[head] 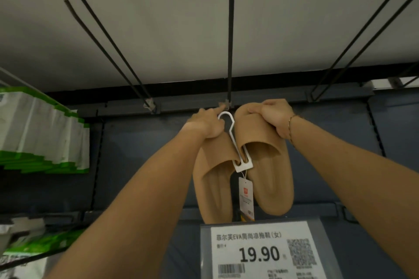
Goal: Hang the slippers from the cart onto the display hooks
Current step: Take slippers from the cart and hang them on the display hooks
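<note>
The tan slippers (244, 165), joined by a white hanger (235, 140), are held up just below the base of the central display hook (230, 36). The right slipper's toe is gripped by the right hand (274, 118); the left slipper is clasped by the left hand (206, 123), forefinger extended to the hanger's loop. The loop should be steadied, opened toward the rod's free end, and threaded on before anything is released.

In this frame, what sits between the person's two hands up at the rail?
In the head view, the white plastic hanger lies between the left hand and the right hand, joining the two tan slippers; its hook top is just below the rail.
</note>
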